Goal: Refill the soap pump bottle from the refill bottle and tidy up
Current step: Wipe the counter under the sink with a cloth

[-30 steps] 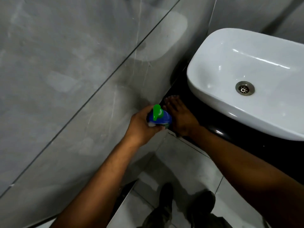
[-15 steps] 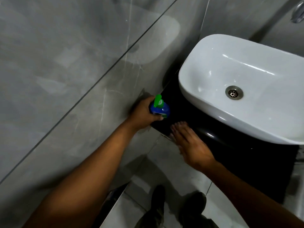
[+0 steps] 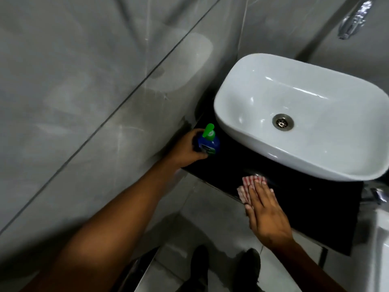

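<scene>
A blue soap pump bottle point(image 3: 209, 144) with a green pump head stands on the black counter point(image 3: 315, 199), at its left end beside the wall. My left hand point(image 3: 187, 150) is wrapped around the bottle's body. My right hand point(image 3: 265, 209) lies flat, fingers together, pressing a red-and-white checked cloth point(image 3: 245, 186) onto the counter near its front edge. Only the cloth's left part shows past my fingers. No refill bottle is in view.
A white oval basin point(image 3: 305, 161) with a metal drain sits on the counter to the right of the bottle. A chrome tap point(image 3: 353, 20) shows at the top right. Grey tiled wall fills the left. Below lie pale floor tiles and my dark shoes point(image 3: 223, 268).
My left hand carried the pump bottle further onto the counter beside the basin. My right hand slid right along the counter's front edge, and the checked cloth now shows under its fingers.
</scene>
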Demonstrator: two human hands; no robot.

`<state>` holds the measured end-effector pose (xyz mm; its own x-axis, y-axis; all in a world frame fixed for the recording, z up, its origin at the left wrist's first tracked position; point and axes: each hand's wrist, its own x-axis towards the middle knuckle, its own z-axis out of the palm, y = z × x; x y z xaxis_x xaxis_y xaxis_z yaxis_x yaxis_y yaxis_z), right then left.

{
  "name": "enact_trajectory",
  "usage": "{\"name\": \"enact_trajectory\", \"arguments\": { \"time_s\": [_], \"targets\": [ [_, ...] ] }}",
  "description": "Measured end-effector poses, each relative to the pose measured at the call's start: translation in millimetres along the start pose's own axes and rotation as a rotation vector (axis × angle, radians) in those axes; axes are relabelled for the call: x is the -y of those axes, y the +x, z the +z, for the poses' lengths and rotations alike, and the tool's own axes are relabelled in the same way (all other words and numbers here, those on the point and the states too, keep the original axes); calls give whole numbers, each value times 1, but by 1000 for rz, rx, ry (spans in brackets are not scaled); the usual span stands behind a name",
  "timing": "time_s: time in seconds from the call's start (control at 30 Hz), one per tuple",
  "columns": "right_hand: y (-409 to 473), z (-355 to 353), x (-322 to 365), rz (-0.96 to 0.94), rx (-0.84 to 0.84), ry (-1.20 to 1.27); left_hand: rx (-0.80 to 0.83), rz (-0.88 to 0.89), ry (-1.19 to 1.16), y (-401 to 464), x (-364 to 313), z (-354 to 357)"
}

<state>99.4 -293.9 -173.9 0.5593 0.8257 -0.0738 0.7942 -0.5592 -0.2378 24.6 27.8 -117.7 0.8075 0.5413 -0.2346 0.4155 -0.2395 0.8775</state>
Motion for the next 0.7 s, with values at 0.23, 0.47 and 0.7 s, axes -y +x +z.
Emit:
{"name": "enact_trajectory", "arguments": {
  "time_s": [0.23, 0.47, 0.7],
  "targets": [
    [20, -26, -34, 557, -212, 150, -318, 191, 489, -85, 30, 82],
    [-66, -25, -96, 448, -190, 66, 58, 545, 728, -89, -11, 210],
    [-57, -32, -119, 419, -199, 112, 220, 509, 891, -83, -44, 252]
  ]
}}
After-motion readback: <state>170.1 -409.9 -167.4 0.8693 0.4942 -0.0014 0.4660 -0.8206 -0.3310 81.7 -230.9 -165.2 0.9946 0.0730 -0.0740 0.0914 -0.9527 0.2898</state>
